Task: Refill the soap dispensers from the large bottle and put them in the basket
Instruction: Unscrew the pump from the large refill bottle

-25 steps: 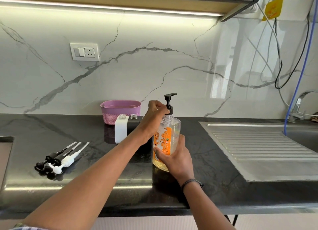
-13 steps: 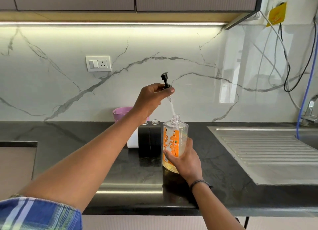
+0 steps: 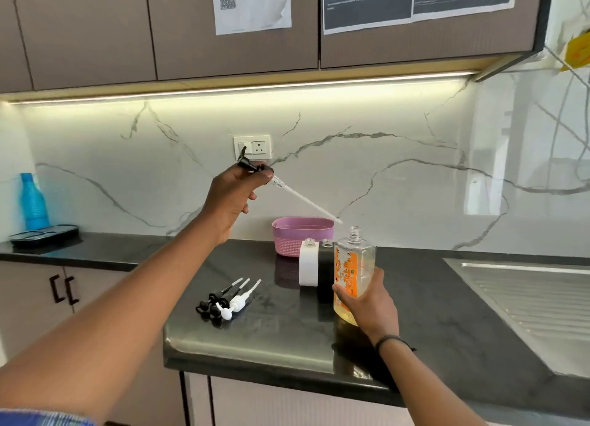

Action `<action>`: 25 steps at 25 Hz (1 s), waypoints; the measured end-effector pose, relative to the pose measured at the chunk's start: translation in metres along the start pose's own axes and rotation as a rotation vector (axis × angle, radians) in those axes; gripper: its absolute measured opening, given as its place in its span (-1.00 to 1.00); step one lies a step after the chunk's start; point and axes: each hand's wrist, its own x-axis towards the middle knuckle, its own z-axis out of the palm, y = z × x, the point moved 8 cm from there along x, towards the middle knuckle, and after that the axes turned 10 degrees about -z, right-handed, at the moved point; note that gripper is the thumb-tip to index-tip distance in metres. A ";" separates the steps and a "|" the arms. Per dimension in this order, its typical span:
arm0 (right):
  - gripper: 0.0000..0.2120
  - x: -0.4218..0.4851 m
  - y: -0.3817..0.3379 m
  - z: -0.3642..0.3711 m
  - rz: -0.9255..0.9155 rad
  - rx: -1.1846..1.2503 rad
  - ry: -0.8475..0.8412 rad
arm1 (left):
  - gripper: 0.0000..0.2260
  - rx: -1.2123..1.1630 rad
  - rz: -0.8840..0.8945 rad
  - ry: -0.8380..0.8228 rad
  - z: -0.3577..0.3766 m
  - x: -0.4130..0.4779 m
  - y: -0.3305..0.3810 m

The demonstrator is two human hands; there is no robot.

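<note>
Surface: dark stone countertop [image 3: 431, 314], glossy at the front edge.
Back, middle: pink basket [image 3: 302, 239].
Before the basket: white dispenser [image 3: 308, 266] and black dispenser [image 3: 326, 269], side by side, touching, uncapped.
Front left: three loose pump heads [image 3: 228, 299], two black, one white, lying together.
Far left: black tray [image 3: 44, 234].
Right: ribbed steel drainboard [image 3: 526, 301].

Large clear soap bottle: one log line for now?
left hand: holds black pump, lifted out | right hand: grips large clear soap bottle, open, on black counter
</note>
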 end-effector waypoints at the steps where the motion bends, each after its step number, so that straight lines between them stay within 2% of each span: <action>1: -0.24 0.000 -0.008 0.012 -0.006 0.014 -0.015 | -0.84 0.027 -0.015 0.036 -0.019 -0.004 -0.007; 6: -0.25 0.003 -0.055 0.080 -0.079 0.095 -0.121 | -0.82 0.146 -0.128 0.220 -0.108 -0.021 -0.067; 11: -0.24 0.003 -0.070 0.116 -0.079 0.133 -0.142 | -0.74 0.177 -0.249 0.353 -0.157 -0.027 -0.150; 17: -0.23 0.003 -0.062 0.120 -0.081 0.178 -0.119 | -0.74 0.239 -0.375 0.501 -0.157 -0.028 -0.229; 25: -0.23 0.007 -0.058 0.121 -0.094 0.190 -0.106 | -0.64 0.292 -0.476 0.521 -0.153 -0.015 -0.282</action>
